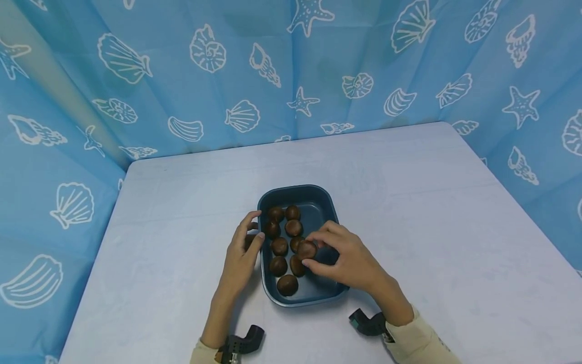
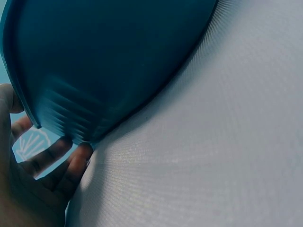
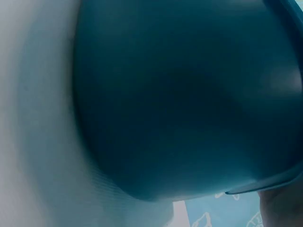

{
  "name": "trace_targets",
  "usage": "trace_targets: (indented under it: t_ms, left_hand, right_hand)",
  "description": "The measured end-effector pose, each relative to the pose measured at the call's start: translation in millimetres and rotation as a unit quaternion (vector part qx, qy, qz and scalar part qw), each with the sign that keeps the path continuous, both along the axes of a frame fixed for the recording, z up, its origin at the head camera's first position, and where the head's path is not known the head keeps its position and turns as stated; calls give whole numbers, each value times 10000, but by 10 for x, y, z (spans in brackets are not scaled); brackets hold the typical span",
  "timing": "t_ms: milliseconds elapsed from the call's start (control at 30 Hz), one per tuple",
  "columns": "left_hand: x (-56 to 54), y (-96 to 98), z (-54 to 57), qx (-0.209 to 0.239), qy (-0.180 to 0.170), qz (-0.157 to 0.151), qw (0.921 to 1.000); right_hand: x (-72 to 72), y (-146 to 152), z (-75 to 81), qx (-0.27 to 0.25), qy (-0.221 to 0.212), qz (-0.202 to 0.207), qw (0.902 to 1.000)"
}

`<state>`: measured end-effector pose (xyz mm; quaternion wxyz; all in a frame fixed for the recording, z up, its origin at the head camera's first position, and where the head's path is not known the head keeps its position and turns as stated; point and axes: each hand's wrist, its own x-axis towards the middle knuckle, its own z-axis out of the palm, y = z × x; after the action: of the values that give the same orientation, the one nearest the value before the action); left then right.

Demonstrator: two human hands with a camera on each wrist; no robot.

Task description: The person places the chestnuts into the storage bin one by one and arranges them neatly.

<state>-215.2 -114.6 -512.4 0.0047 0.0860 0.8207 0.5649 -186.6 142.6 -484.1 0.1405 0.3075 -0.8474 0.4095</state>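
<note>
A dark blue rectangular tray [image 1: 320, 281] with rounded corners holds several glossy brown chestnuts [image 1: 287, 285], gathered mostly along its left half. Above the tray's middle, my right hand [image 1: 352, 258] pinches one chestnut [image 1: 307, 249] between thumb and fingers. My left hand [image 1: 242, 255] rests at the tray's left side, its thumb by the rim. In the left wrist view, the fingers of that left hand [image 2: 35, 175] touch the outer wall of the tray [image 2: 113, 61]. Only a small part of the right hand [image 3: 281, 205] shows in the right wrist view, beyond the tray's wall [image 3: 184, 94].
The tray stands on a table with a white cloth [image 1: 182, 212]. Blue curtains [image 1: 173, 96] with white shell and starfish prints hang behind the table and along both sides. A black wrist-worn device [image 1: 245, 341] sits at the left wrist, another device [image 1: 368, 323] at the right.
</note>
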Motion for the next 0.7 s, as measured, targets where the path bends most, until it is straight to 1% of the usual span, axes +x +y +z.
trace_targets:
  t_ms: [133,333,533,700]
  left_hand:
    - [0,-8,-6,-7,42,-2,10000]
    - [7,-16,-6,-11,65,-11,10000]
    - [14,-22,8,10,78,2,10000]
    - [8,-20,2,-11,53,-5,10000]
  right_hand:
    - [24,-26,12,634,8,106,9979]
    - [44,-39,45,1464,142,150,9890]
    - [46,-39,60,1972,226,312,9796]
    - [44,-43,73,2347,149,386,9712]
